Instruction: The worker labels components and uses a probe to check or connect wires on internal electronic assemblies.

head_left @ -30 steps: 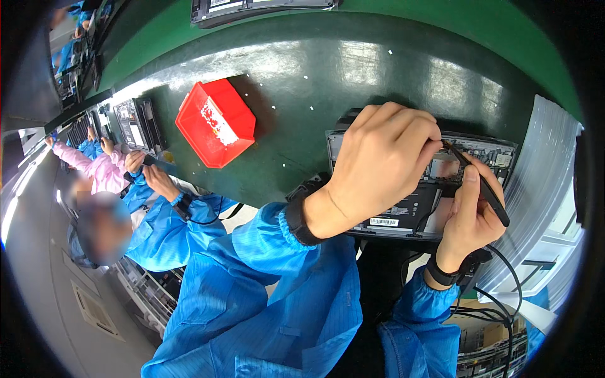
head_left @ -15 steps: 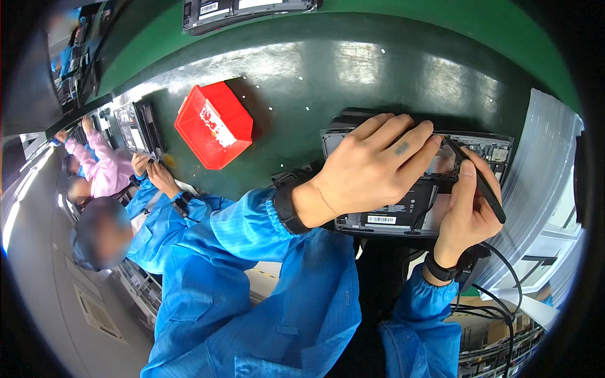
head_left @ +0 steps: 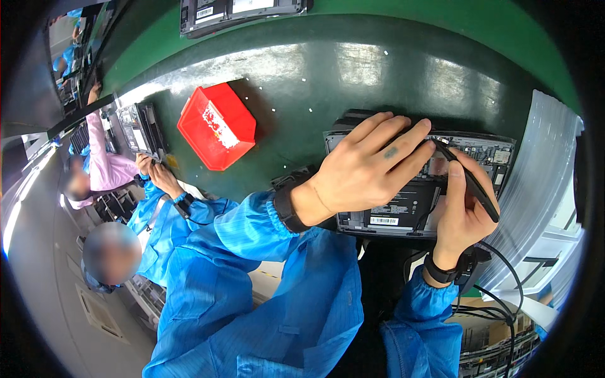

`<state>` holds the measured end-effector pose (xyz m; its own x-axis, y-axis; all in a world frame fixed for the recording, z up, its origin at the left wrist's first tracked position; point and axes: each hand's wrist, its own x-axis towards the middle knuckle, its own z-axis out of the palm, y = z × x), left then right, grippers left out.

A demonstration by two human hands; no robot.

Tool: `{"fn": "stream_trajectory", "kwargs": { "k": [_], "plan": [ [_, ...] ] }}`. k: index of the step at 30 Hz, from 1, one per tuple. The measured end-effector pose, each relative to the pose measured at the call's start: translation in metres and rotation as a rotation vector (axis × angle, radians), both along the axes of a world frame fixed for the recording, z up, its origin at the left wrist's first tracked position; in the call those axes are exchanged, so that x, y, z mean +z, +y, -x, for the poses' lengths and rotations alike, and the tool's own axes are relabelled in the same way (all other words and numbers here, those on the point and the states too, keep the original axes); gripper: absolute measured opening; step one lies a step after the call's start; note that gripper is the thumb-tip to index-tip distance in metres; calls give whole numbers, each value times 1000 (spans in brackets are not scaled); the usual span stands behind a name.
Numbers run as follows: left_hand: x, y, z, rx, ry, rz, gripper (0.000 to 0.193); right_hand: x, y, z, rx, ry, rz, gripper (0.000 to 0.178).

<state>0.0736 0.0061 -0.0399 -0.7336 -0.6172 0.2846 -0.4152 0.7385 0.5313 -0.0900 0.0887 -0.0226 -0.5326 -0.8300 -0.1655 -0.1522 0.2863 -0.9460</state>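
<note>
An opened laptop base (head_left: 403, 217) lies in front of me, its black battery, labels and circuit board exposed. My left hand (head_left: 372, 160) rests palm down across its left and middle part with fingers stretched out. The fingertips are close to the board near the far edge; the thumb is hidden. In my right hand (head_left: 466, 214) are black tweezers (head_left: 477, 189), gripped between thumb and fingers. They slant away from me to the left, with the tip down by the left fingertips. What lies under the tip is too small to make out.
A red bin (head_left: 236, 123) with small white pieces stands left of the laptop; several white bits are scattered beyond it. Another opened laptop (head_left: 246, 12) lies at the far edge. Clear plastic sheeting (head_left: 535, 170) borders the right side. Co-workers sit at left, one handling a laptop (head_left: 142, 129).
The tweezers and my right hand have shifted slightly left, the tip moving nearer the left fingertips. My left hand stays nearly in place. At left, the person in pink has moved an arm.
</note>
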Motion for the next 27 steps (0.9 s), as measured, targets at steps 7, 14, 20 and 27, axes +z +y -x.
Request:
{"fn": "stream_trajectory", "kwargs": {
  "k": [7, 14, 20, 27],
  "plan": [
    [2, 1, 0, 2, -37, 12, 40, 3, 4, 2, -60, -17, -6, 16],
    [4, 2, 3, 9, -75, 19, 46, 4, 4, 2, -88, 50, -36, 17],
    [3, 3, 5, 7, -77, 20, 46, 0, 8, 4, -60, 66, 6, 16],
    [3, 4, 1, 2, -17, -21, 40, -1, 8, 5, 18, 108, 86, 17]
  ]
}}
